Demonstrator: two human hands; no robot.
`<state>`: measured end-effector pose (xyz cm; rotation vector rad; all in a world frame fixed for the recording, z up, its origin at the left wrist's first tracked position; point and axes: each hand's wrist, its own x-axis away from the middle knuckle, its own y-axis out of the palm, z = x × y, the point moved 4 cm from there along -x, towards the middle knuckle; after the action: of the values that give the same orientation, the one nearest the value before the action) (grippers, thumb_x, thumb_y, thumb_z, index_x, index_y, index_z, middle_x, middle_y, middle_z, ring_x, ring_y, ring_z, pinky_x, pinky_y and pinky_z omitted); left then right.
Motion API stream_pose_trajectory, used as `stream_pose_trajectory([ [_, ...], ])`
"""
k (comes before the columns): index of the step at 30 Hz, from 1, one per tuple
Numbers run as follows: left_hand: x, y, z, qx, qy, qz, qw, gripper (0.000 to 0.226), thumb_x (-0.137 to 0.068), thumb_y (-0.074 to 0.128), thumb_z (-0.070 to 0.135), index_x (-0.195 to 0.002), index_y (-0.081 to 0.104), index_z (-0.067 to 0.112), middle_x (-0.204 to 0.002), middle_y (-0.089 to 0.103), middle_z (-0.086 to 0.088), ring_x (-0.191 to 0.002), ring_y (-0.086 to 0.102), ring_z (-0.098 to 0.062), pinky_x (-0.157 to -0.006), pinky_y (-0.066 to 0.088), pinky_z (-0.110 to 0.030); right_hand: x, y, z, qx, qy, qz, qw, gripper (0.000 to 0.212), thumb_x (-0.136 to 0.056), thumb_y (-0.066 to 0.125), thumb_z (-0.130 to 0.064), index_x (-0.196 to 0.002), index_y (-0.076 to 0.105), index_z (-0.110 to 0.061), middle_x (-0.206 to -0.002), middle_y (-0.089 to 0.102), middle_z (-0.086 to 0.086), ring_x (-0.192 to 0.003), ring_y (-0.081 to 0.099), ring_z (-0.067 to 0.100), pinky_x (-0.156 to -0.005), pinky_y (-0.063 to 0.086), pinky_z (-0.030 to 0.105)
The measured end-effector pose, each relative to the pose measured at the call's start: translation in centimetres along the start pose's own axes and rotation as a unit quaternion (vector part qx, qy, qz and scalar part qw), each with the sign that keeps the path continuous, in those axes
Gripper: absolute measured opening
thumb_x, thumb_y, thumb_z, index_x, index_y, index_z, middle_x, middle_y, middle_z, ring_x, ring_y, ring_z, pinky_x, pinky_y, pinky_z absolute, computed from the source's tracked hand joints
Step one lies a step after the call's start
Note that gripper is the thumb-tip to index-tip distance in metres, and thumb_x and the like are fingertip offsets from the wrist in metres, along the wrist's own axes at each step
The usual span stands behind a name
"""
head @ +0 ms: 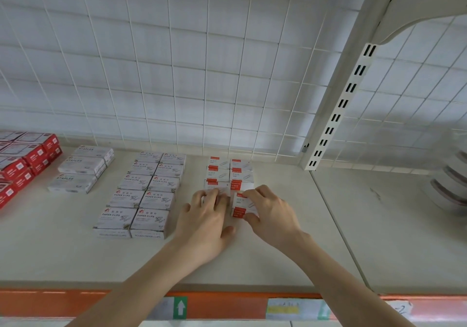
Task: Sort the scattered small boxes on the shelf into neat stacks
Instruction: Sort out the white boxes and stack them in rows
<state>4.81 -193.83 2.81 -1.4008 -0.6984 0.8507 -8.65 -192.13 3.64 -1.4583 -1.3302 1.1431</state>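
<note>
Small white boxes with red labels (230,172) stand in two neat columns at the middle of the cream shelf (278,251). My right hand (271,213) grips one such box (243,205) at the front of the right column, thumb at its near edge and fingers over its far edge. My left hand (204,220) lies flat with straight fingers pressing on the front box of the left column (217,187), which it partly hides.
Two rows of white paper clip boxes (144,192) stand left of my hands, then staples boxes (80,168) and red boxes (22,162) at far left. A wire grid backs the shelf. A slotted upright (338,109) and blurred stacked items (452,187) are at right.
</note>
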Motion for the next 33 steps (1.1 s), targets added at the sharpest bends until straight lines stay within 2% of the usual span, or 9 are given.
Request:
stream_pose_trajectory([
  [5,0.0,-0.1,0.1,-0.005,0.000,-0.003,1.000,0.065,-0.091,0.038,0.051,-0.144,0.017,0.020,-0.149,0.016,0.000,-0.137,0.015,-0.024,-0.104,0.029,-0.039,0.0,0.0,0.0,-0.001,0.000,-0.001,1.000,0.043,-0.088,0.054,-0.025,-0.130,0.043,-0.021,-0.126,0.045,0.001,-0.106,0.054,0.025,-0.076,0.048,0.031],
  [12,-0.3,0.1,0.2,-0.011,-0.002,-0.012,1.000,0.061,-0.093,0.029,0.054,-0.146,0.009,0.031,-0.151,0.009,-0.001,-0.137,0.011,-0.028,-0.104,0.028,-0.044,0.0,0.0,0.2,-0.008,0.010,-0.003,1.000,0.044,-0.088,0.053,-0.025,-0.130,0.043,-0.023,-0.125,0.045,0.001,-0.106,0.054,0.026,-0.077,0.048,0.032],
  [22,-0.2,-0.1,0.1,0.025,0.003,-0.004,1.000,0.062,-0.093,0.035,0.051,-0.146,0.010,0.031,-0.151,0.011,-0.003,-0.138,0.015,-0.026,-0.105,0.029,-0.041,-0.6,-0.3,0.6,-0.004,0.025,0.003,1.000,0.044,-0.089,0.053,-0.022,-0.131,0.042,-0.023,-0.127,0.043,0.000,-0.108,0.053,0.026,-0.077,0.047,0.033],
  [29,-0.7,-0.5,-0.7,0.069,-0.047,-0.017,0.996,0.069,-0.091,0.039,0.052,-0.145,0.012,0.018,-0.151,0.013,-0.007,-0.137,0.021,-0.026,-0.103,0.034,-0.039,-1.3,-0.2,0.1,0.000,0.019,0.011,1.000,0.042,-0.089,0.053,-0.017,-0.130,0.044,-0.017,-0.129,0.036,0.005,-0.101,0.055,0.030,-0.076,0.048,0.035],
  [33,-1.6,-0.9,-1.2,0.123,-0.071,-0.014,0.990,0.071,-0.090,0.044,0.047,-0.143,0.016,0.008,-0.143,0.030,-0.007,-0.131,0.032,-0.025,-0.096,0.038,-0.035,-1.6,-0.1,-0.1,-0.009,0.013,0.017,1.000,0.041,-0.088,0.054,-0.017,-0.128,0.046,-0.014,-0.129,0.035,0.008,-0.099,0.056,0.032,-0.077,0.049,0.036],
])
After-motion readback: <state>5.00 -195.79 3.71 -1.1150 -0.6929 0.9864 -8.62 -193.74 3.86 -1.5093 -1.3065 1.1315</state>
